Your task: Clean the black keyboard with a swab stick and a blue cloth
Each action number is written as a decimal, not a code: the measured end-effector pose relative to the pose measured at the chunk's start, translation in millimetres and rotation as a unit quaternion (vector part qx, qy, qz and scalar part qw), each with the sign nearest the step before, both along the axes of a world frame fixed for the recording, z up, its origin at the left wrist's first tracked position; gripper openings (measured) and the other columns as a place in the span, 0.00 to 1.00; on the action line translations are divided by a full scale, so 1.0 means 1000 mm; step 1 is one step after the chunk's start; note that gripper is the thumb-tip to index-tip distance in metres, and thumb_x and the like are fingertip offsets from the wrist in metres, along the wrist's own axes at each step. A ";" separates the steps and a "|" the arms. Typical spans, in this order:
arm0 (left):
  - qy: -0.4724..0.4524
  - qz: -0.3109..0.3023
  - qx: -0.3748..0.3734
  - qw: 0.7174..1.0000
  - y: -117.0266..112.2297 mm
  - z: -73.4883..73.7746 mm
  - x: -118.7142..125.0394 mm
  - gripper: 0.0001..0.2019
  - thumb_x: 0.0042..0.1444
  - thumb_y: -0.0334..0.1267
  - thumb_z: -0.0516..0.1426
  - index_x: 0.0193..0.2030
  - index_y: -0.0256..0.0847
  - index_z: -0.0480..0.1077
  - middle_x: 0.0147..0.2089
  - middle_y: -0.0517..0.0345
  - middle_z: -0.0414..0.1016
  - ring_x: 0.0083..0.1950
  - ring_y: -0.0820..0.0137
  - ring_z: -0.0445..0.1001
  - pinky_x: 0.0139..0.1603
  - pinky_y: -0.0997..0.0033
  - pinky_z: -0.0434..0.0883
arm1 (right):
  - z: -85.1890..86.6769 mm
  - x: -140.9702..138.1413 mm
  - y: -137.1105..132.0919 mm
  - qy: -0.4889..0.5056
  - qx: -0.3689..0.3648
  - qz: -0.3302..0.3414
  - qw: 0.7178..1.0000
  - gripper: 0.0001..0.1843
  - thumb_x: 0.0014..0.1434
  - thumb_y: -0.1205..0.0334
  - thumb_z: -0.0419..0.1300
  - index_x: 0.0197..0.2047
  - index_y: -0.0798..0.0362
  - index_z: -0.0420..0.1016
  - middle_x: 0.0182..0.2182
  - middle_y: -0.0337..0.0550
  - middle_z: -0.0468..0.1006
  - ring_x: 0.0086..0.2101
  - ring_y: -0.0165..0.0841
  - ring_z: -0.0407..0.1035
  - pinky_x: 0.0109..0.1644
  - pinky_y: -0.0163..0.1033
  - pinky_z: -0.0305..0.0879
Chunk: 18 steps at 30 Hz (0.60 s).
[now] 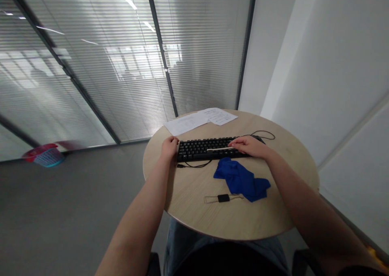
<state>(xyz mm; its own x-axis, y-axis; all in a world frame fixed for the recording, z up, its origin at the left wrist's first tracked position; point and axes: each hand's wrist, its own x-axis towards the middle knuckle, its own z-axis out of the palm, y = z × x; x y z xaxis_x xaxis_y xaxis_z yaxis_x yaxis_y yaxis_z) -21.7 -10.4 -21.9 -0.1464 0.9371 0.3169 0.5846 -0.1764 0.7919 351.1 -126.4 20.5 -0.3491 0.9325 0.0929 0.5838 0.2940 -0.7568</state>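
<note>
A black keyboard (200, 148) lies across the far half of a round wooden table (188, 195). My left hand (169, 145) grips the keyboard's left end, fingers curled over its edge. My right hand (249, 145) rests on the right part of the keys and pinches a thin pale stick (219, 149) that lies along the key rows. A crumpled blue cloth (241, 181) sits on the table just in front of the keyboard, under my right wrist. A small black keycap puller with wire loops (223, 198) lies nearer to me.
Two white paper sheets (197, 120) lie at the table's far edge. The keyboard's black cable (263, 132) loops at the right. Glass walls with blinds stand behind the table. A pink and blue basket (45, 154) sits on the grey floor at left.
</note>
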 end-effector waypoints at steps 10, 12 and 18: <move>0.078 0.006 0.092 0.993 -0.021 0.020 0.025 0.09 0.52 0.34 0.51 0.33 0.43 0.73 0.33 0.55 0.77 0.39 0.61 0.75 0.43 0.65 0.68 | 0.008 0.042 -0.002 -0.054 -0.053 -0.021 0.997 0.25 0.63 0.44 0.55 0.50 0.52 0.81 0.19 0.33 0.69 0.21 0.29 0.61 0.26 0.34 0.56; 0.116 -0.032 0.121 0.985 -0.037 0.029 0.041 0.11 0.55 0.33 0.50 0.36 0.42 0.74 0.35 0.55 0.78 0.39 0.61 0.75 0.45 0.65 0.69 | 0.008 0.050 -0.002 -0.053 -0.030 -0.059 0.996 0.25 0.63 0.43 0.54 0.48 0.52 0.81 0.19 0.33 0.69 0.20 0.29 0.62 0.25 0.34 0.55; 0.233 -0.332 0.177 0.897 -0.103 0.047 0.093 0.12 0.61 0.35 0.53 0.45 0.44 0.77 0.42 0.52 0.79 0.47 0.61 0.76 0.53 0.60 0.70 | 0.008 0.072 -0.003 -0.047 -0.002 -0.118 0.992 0.22 0.61 0.44 0.56 0.39 0.53 0.82 0.18 0.35 0.70 0.21 0.29 0.64 0.24 0.33 0.56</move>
